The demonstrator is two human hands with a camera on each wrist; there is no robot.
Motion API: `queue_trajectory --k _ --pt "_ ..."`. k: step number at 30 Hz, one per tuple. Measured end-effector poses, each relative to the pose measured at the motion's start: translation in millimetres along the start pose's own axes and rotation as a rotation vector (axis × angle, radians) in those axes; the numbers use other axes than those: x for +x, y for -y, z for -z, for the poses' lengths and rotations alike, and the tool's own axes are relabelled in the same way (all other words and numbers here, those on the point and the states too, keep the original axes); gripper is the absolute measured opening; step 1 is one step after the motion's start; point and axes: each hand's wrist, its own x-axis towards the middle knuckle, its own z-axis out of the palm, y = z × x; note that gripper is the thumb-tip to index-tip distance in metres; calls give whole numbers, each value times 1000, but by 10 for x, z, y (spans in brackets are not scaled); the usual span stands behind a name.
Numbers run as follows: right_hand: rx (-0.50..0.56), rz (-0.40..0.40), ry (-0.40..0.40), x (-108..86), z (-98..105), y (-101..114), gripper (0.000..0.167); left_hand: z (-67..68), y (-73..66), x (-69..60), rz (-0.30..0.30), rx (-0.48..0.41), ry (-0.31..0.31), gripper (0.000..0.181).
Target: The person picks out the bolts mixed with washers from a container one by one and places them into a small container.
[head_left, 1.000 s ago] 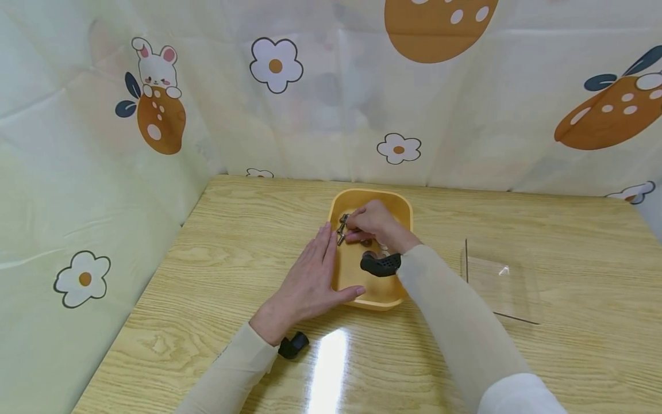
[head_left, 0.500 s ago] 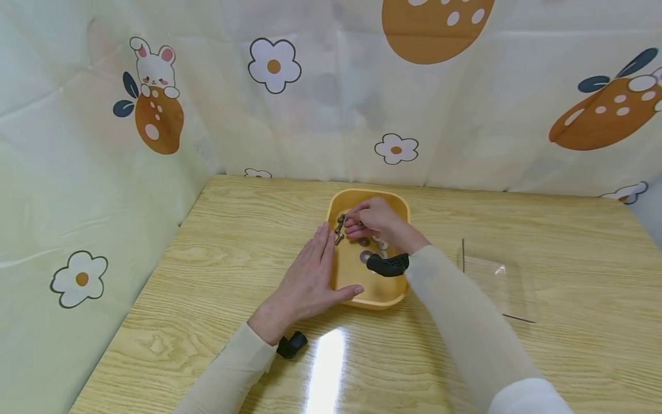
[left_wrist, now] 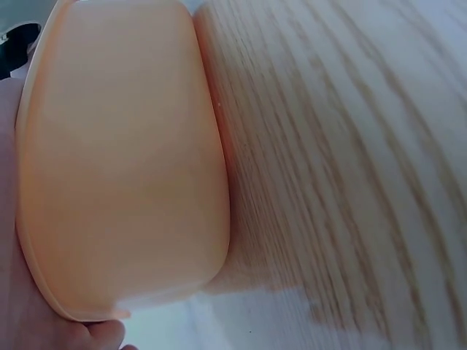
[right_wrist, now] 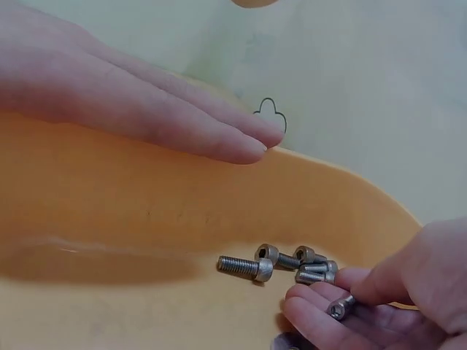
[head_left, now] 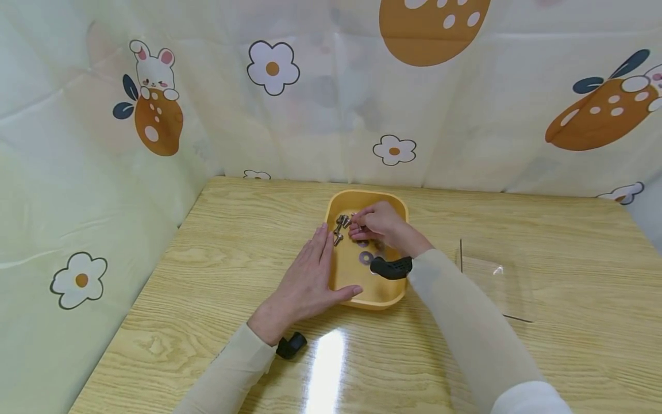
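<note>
- Inside the yellow tray, loose bolts cluster by the left wall, just left of the right hand's fingertips.
- Pinched between that hand's thumb and fingers is one held bolt, socket end showing.
- Of the loose ones, a lone bolt lies roughly along the wall, threads toward the person, head toward the others.
- Left hand: fingers straight against the left rim, so the wall separates them from the bolts; the right is better placed.
- Washers lie nearer the person.
</note>
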Motion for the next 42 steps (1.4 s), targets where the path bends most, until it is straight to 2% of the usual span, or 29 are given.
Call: queue_trajectory --k 7,13,18,29,36,42 --pt "35 -4 -29 -13 -15 -23 29 10 -51 24 -12 5 2 116" --pt "108 -18 -32 -5 -24 -48 29 3 -85 51 -28 5 -1 116" --pt "166 -32 6 -30 62 -90 33 -10 -99 60 -32 2 11 116" --pt "235 23 109 -160 194 -25 37 -16 -81 44 -21 -4 6 117" --pt "273 60 130 -260 274 35 38 16 -44 5 0 -11 15 117" --pt "270 82 128 -460 431 69 41 33 -59 -9 -1 -25 -1 119"
